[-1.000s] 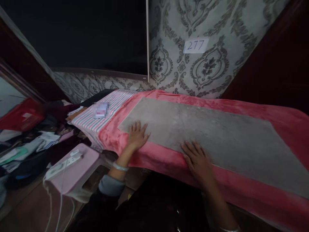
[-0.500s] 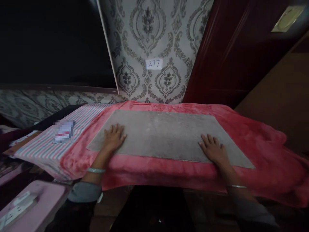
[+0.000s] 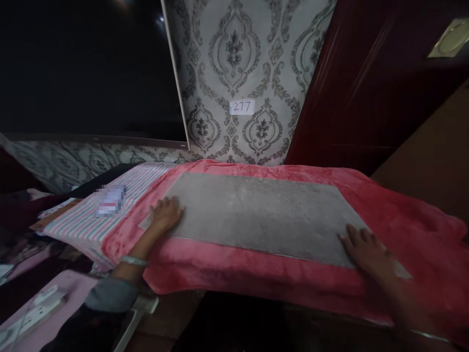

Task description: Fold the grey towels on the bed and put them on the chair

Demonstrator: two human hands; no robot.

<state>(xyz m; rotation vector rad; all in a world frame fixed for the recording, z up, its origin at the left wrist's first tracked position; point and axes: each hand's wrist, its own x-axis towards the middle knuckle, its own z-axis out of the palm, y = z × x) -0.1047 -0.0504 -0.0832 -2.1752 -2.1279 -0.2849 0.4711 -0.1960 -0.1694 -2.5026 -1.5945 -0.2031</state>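
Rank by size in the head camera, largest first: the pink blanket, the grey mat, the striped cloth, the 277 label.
1. pink blanket
2. grey mat
3. striped cloth
4. 277 label

The cloth is partly covered, so mat versus cloth is unsure.

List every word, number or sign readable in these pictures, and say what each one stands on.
"277", handwritten in blue on a white paper label on the grey damask wallpaper.
Unreadable: a small rectangular card on the striped cloth, pixelated.
Too small to read: any marks on the white power strip on the pink plastic stool.
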